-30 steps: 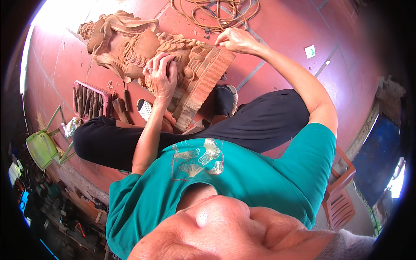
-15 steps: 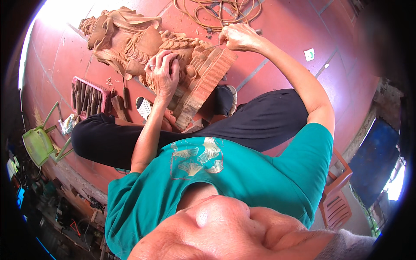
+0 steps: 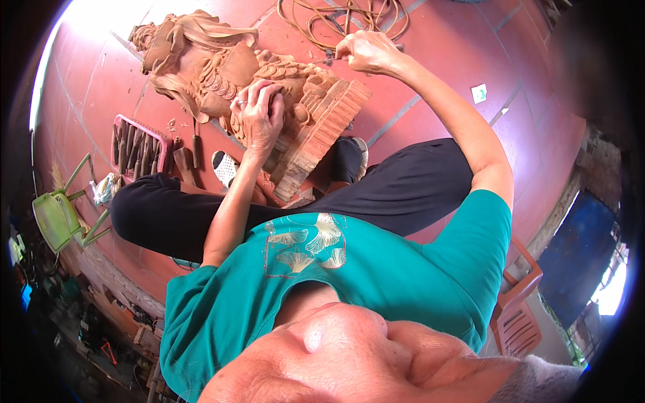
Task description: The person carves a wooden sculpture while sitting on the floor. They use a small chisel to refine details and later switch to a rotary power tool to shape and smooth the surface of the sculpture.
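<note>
Right fingers: pinched together around a slim tool [image 3: 328,61]; its thin end points left from the right hand [image 3: 369,52], near the carving's upper edge. Contact with the wood: can't tell.
Left fingers: bent, close together, laid on the carving; a ring on one. Whether the left hand [image 3: 259,121] grips anything underneath: can't tell.
Carving: reddish-brown wood figure [image 3: 232,67], lying on its side in front of the person, left hand on its middle. Head end upper left, ridged base [image 3: 322,138] lower right, close to the feet.
Feet: one white patterned shoe [image 3: 225,168] left of the base, one dark shoe [image 3: 348,159] right of it.
Loose tools: wooden mallet [image 3: 185,166] and a handled tool [image 3: 196,148] between tray and carving, wood chips [image 3: 173,125] nearby.
Tray: pink tray [image 3: 161,136], packed with dark-handled tools [image 3: 138,149], by the left knee.
Cable: tan coil [image 3: 349,13] on the floor beyond the right hand.
Floor: red tiles [image 3: 430,127], small white card [image 3: 478,93] out right.
Edges: green stool [image 3: 56,220] and plastic bag [image 3: 105,189] left; reddish plastic chair [image 3: 519,329] lower right.
</note>
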Demonstrator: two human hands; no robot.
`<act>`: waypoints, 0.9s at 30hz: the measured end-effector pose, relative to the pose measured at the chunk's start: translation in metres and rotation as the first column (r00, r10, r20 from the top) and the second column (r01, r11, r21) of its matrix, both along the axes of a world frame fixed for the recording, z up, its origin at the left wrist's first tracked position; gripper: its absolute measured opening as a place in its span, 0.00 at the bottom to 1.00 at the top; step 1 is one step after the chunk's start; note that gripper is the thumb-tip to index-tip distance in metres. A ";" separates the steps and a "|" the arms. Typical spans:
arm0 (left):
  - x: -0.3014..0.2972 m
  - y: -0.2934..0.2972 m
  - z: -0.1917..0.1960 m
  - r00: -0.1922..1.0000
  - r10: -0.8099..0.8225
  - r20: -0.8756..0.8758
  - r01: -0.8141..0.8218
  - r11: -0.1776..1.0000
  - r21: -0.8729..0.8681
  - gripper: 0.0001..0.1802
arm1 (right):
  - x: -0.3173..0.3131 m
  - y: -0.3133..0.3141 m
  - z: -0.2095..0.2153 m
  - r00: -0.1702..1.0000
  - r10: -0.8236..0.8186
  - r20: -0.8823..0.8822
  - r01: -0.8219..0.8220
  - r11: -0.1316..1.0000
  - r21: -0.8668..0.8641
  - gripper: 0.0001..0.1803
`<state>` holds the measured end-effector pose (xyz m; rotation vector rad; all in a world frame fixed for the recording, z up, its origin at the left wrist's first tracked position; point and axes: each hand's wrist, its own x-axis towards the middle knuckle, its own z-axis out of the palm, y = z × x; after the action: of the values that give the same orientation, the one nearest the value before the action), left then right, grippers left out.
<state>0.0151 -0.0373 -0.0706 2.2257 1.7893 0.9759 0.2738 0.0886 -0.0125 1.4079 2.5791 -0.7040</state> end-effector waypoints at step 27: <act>0.001 0.000 0.002 1.000 -0.002 0.020 0.002 1.000 0.003 0.10 | -0.025 0.021 -0.014 0.974 0.224 0.026 -0.225 0.965 0.133 0.10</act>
<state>0.0166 -0.0369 -0.0688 2.2106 1.7786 0.9972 0.2489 0.1094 -0.0261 1.1203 2.7652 -0.4954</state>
